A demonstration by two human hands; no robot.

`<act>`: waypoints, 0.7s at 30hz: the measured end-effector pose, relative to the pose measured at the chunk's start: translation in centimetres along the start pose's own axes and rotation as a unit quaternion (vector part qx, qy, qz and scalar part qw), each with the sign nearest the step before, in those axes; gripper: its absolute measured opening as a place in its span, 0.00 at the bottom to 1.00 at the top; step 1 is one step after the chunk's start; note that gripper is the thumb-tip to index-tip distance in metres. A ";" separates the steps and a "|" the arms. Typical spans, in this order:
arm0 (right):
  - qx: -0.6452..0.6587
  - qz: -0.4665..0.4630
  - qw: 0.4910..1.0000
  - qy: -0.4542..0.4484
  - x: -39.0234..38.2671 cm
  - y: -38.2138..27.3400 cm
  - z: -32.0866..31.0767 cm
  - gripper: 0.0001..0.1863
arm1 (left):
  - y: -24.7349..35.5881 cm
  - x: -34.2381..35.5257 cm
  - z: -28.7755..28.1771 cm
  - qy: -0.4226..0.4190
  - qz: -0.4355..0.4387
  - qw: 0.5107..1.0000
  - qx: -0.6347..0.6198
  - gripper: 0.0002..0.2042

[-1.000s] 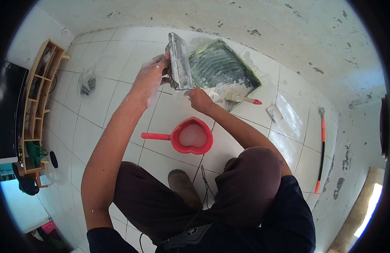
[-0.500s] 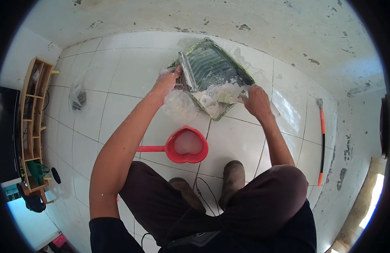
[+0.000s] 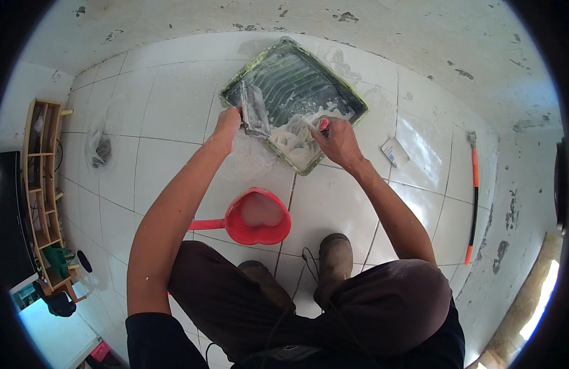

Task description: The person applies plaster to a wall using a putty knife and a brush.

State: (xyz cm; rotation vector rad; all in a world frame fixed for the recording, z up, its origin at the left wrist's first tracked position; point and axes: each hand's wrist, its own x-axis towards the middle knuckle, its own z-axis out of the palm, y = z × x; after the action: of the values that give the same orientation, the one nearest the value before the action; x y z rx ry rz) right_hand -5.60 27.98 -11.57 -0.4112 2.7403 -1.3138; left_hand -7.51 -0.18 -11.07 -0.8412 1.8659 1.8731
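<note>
A dark green paint tray [image 3: 356,109] with a ribbed slope lies tilted cornerwise on the tiled floor, white paste [image 3: 296,146] pooled at its near end. My left hand [image 3: 226,129] is closed round a flat metal trowel [image 3: 255,109], its paste-smeared blade over the tray's left edge. Over the paste, my right hand [image 3: 338,142] grips a red-handled scraper [image 3: 324,124]; its blade is hard to make out against the paste. A crumpled clear plastic bag [image 3: 253,161] lies beside the tray, below my left hand.
Between my feet and the tray stands a red dipper [image 3: 258,238] holding cloudy liquid. A small white carton piece [image 3: 395,152] lies right of the tray. A long orange-and-black tool [image 3: 475,190] lies by the right wall. At left are another plastic bag [image 3: 100,150] and a wooden shelf [image 3: 35,178].
My right hand has moved left over the paste with the scraper, uncovering the carton piece. My left hand and the trowel have shifted slightly left. The whole view has shifted somewhat.
</note>
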 end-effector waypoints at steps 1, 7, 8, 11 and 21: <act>0.007 -0.033 0.999 0.012 0.4 -0.1 0.0 0.14 | 0.8 -1.4 0.6 0.009 0.002 1.000 -0.002 0.16; 0.113 -0.083 0.990 0.014 1.3 -1.5 3.0 0.12 | -0.6 0.1 0.3 0.050 -0.021 0.998 -0.033 0.16; 0.147 -0.059 0.987 -0.009 1.1 -1.1 3.6 0.12 | -1.0 0.6 0.4 0.058 -0.017 0.997 -0.049 0.17; 0.107 -0.049 0.992 -0.035 -0.9 0.8 2.8 0.12 | -1.9 1.4 0.7 0.057 -0.020 0.997 -0.050 0.17; 0.023 -0.057 0.990 -0.125 -0.7 -0.7 0.4 0.13 | -2.4 2.1 0.1 0.064 0.005 0.997 0.045 0.21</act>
State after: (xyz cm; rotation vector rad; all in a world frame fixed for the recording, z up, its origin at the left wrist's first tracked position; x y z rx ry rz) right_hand -4.70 27.50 -11.30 -0.6873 2.5091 -1.2499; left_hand -7.59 -0.27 -14.29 -0.9423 2.0179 1.7626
